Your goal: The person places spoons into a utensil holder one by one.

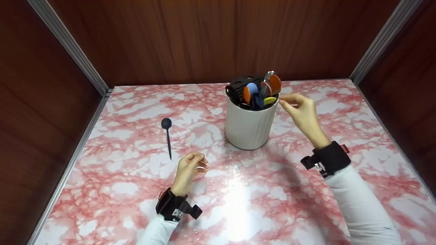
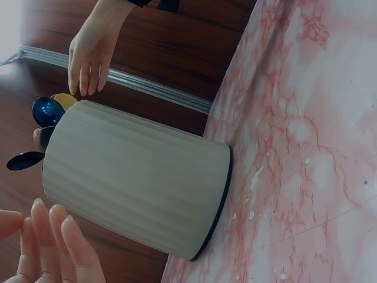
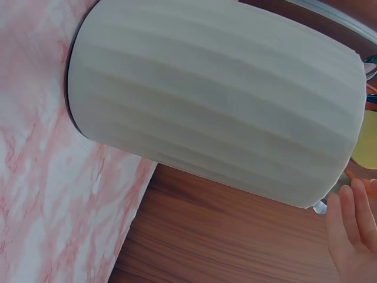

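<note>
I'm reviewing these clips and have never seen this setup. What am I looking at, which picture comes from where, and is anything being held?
No machine: a person works bare-handed, with a camera strapped to each wrist and one on the head. The wide picture is the head view. The other two are wrist views, turned sideways, each filled by the white ribbed holder. It stands on a pink marbled table and is packed with coloured spoons. One black spoon lies apart on the table. The right hand is beside the holder's rim; the left hand hovers, loosely curled, near the black spoon. Neither holds anything.
</note>
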